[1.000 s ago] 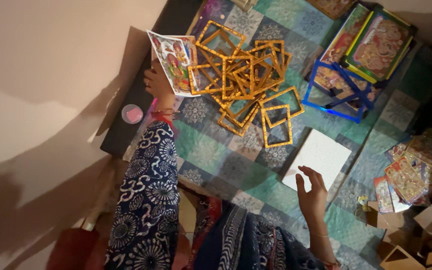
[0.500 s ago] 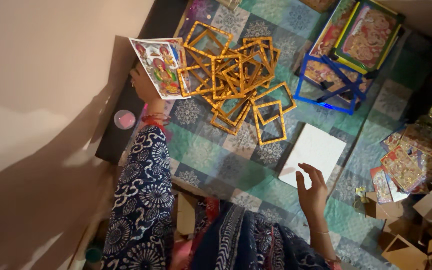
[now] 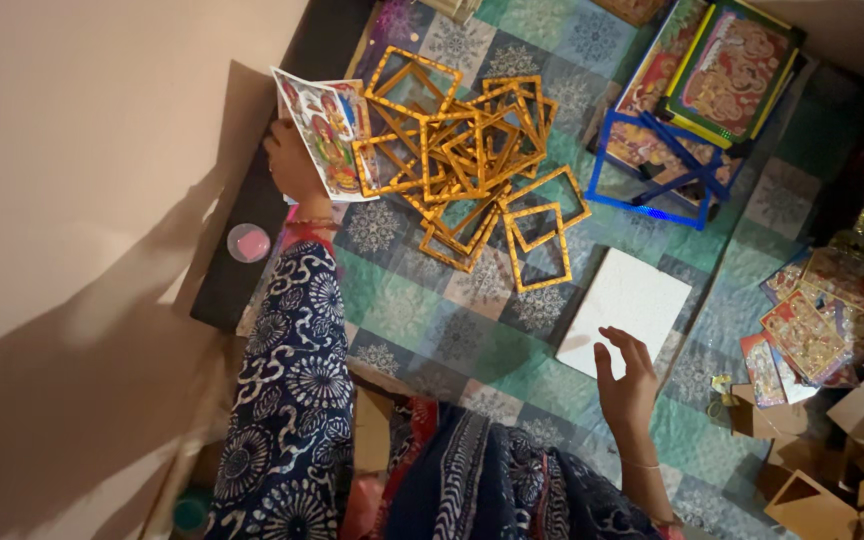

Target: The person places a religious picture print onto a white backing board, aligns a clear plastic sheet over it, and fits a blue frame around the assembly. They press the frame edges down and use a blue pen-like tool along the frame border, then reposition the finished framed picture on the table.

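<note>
A: What can't we make out here?

B: Our left hand (image 3: 292, 165) is mostly behind the printed picture card (image 3: 327, 130) it grips, so we see only the back of the hand and the wrist; the fingers are closed on the card's near edge, but their tips are hidden. The card stands tilted, its far edge over the heap of golden frames (image 3: 467, 160).

A: And the frames?

B: They overlap so much that we cannot count them. The framed pictures (image 3: 727, 70) beyond lie partly under a blue frame (image 3: 652, 170) and are cut by the top edge.

A: Our right hand (image 3: 627, 385)?

B: Fingers spread wide, holding nothing, fingertips at the near edge of the white board (image 3: 632, 305); whether they touch it we cannot tell. Small printed cards (image 3: 802, 325) and cardboard pieces (image 3: 857, 420), well to the outer side of those fingers, sit in shadow.

A: What differs from half a second ago?

B: Little: the card has stayed in our left grip and the right hand has stayed at the board, with the view shifted slightly
</note>
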